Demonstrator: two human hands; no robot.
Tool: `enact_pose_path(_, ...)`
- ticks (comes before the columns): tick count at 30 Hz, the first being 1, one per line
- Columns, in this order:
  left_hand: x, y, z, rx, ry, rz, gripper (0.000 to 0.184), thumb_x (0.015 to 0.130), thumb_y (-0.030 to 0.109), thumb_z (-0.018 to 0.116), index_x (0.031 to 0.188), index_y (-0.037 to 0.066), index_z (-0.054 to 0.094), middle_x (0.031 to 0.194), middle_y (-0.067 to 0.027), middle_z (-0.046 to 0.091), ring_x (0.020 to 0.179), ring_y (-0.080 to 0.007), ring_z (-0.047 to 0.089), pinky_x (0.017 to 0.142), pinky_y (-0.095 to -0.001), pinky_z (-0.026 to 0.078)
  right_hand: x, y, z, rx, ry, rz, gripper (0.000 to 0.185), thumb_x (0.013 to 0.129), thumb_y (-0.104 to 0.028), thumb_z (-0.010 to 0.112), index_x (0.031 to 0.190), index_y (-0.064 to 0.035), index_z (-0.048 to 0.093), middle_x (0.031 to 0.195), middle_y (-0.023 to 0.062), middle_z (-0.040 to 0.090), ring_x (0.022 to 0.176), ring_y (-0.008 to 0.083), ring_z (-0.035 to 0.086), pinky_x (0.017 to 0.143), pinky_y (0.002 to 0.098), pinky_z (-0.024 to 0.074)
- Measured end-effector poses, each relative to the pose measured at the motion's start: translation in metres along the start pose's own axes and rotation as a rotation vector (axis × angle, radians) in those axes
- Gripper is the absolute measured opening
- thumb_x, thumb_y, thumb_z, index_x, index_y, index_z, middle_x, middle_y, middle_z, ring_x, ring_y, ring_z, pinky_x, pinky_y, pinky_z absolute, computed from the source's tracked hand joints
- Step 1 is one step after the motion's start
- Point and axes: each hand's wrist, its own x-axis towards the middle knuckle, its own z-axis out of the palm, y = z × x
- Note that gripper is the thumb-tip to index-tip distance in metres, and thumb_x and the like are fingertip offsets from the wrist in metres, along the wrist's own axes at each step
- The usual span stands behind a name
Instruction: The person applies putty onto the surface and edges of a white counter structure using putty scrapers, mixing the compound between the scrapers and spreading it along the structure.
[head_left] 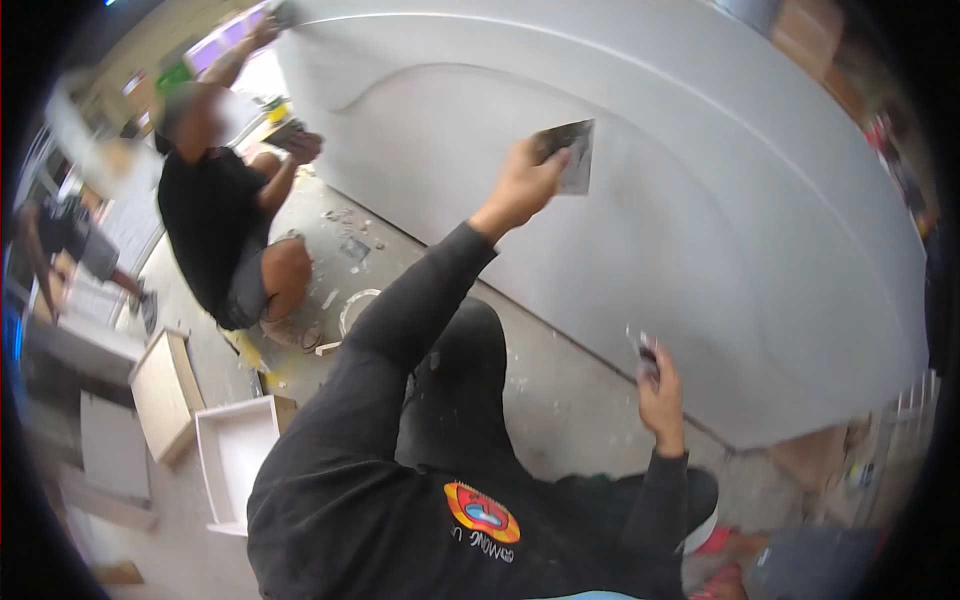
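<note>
My left hand is closed on a flat scraper with a broad greyish blade, its dark upper part smeared. The blade is at the face of a big white panel; whether it touches, I cannot tell. Lower right, my right hand grips a small dark-and-pale tool, seen nearly edge-on, so its kind is unclear. That hand is in front of the panel's lower part. A faint curved line runs across the panel's surface.
A co-worker in a black shirt crouches at the panel's left end, holding a flat tool. Another person bends farther left. Drawer-like boxes lie lower left. Scraps and a pale ring are on the floor.
</note>
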Motion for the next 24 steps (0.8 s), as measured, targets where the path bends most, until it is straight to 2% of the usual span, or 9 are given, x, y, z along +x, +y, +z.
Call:
enact_pose_path(1, -0.024, 0.003, 0.006, -0.323, -0.043, -0.290, 0.023, 0.095, 0.008, 0.057, 0.114, -0.004, 0.059, 0.092, -0.0103, 0.067, 0.081, -0.0170, 0.065, 0.073, -0.0317, 0.054, 0.002, -0.005, 0.003, 0.006, 0.051, -0.072, 0.050, 0.086, 0.004, 0.055, 0.135, -0.0029, 0.051, 0.128, 0.0220, 0.058, 0.118, 0.0374, 0.057, 0.104, 0.0387, 0.0417)
enact_pose_path(3, -0.065, 0.014, 0.011, -0.583, -0.088, -0.511, 0.027, 0.099, 0.012, 0.054, 0.120, -0.005, 0.054, 0.110, -0.0086, 0.063, 0.095, -0.0146, 0.063, 0.079, -0.0282, 0.053, 0.010, -0.020, 0.004, -0.107, 0.115, -0.231, 0.043, 0.088, 0.000, 0.059, 0.131, -0.0037, 0.056, 0.127, 0.0213, 0.058, 0.117, 0.0366, 0.057, 0.102, 0.0386, 0.0430)
enact_pose_path(4, -0.082, 0.020, 0.012, -0.633, -0.033, -0.596, 0.022, 0.098, 0.012, 0.054, 0.113, -0.003, 0.060, 0.096, -0.0062, 0.065, 0.086, -0.0137, 0.063, 0.077, -0.0295, 0.053, 0.011, -0.034, 0.003, -0.216, 0.123, -0.315, 0.039, 0.088, -0.002, 0.061, 0.128, -0.0040, 0.059, 0.127, 0.0208, 0.059, 0.116, 0.0366, 0.057, 0.101, 0.0391, 0.0435)
enact_pose_path(12, -0.126, 0.065, 0.004, 0.074, -0.453, -0.551, 0.029, 0.096, 0.013, 0.054, 0.120, -0.003, 0.061, 0.096, -0.0085, 0.068, 0.083, -0.0098, 0.060, 0.078, -0.0283, 0.052, 0.032, -0.100, 0.005, -0.492, 0.182, -0.511, 0.048, 0.074, 0.006, 0.065, 0.121, -0.0055, 0.064, 0.128, 0.0187, 0.056, 0.117, 0.0395, 0.052, 0.098, 0.0447, 0.0445)
enact_pose_path(14, -0.128, 0.064, 0.007, 0.166, -0.500, -0.427, 0.030, 0.094, 0.015, 0.056, 0.119, -0.001, 0.063, 0.096, -0.0136, 0.070, 0.087, -0.0138, 0.064, 0.081, -0.0312, 0.052, 0.033, -0.097, 0.006, -0.527, 0.153, -0.501, 0.051, 0.070, 0.010, 0.062, 0.119, -0.0045, 0.064, 0.128, 0.0192, 0.056, 0.120, 0.0406, 0.050, 0.101, 0.0466, 0.0421)
enact_pose_path(16, -0.140, 0.048, 0.012, 0.162, -0.430, 0.004, 0.032, 0.093, 0.014, 0.054, 0.119, -0.002, 0.062, 0.103, -0.0203, 0.070, 0.091, -0.0283, 0.068, 0.081, -0.0373, 0.053, 0.023, -0.088, 0.015, -0.543, 0.131, -0.475, 0.053, 0.068, 0.013, 0.055, 0.118, -0.0007, 0.061, 0.128, 0.0217, 0.055, 0.122, 0.0431, 0.047, 0.104, 0.0493, 0.0387)
enact_pose_path(17, -0.141, 0.050, 0.011, 0.143, -0.517, -0.202, 0.033, 0.094, 0.011, 0.055, 0.123, -0.004, 0.059, 0.111, -0.0202, 0.068, 0.102, -0.0242, 0.065, 0.092, -0.0358, 0.049, 0.020, -0.076, 0.022, -0.531, 0.112, -0.494, 0.052, 0.068, 0.013, 0.054, 0.118, 0.0004, 0.061, 0.128, 0.0223, 0.054, 0.122, 0.0437, 0.047, 0.104, 0.0499, 0.0382)
enact_pose_path(22, -0.146, 0.043, 0.013, 0.231, -0.523, -0.088, 0.027, 0.093, 0.011, 0.054, 0.115, -0.003, 0.059, 0.105, -0.0229, 0.068, 0.096, -0.0314, 0.066, 0.084, -0.0377, 0.050, 0.006, -0.028, 0.068, -0.530, 0.077, -0.593, 0.047, 0.071, 0.008, 0.050, 0.117, 0.0048, 0.058, 0.124, 0.0267, 0.055, 0.113, 0.0474, 0.051, 0.101, 0.0508, 0.0392)
enact_pose_path(24, -0.144, 0.033, 0.017, 0.274, -0.469, -0.009, 0.026, 0.095, 0.015, 0.055, 0.113, -0.003, 0.059, 0.098, -0.0185, 0.069, 0.091, -0.0265, 0.066, 0.079, -0.0370, 0.050, 0.002, -0.021, 0.070, -0.549, -0.513, -0.460, 0.044, 0.075, 0.005, 0.052, 0.118, 0.0040, 0.058, 0.124, 0.0280, 0.054, 0.112, 0.0477, 0.052, 0.101, 0.0490, 0.0414)
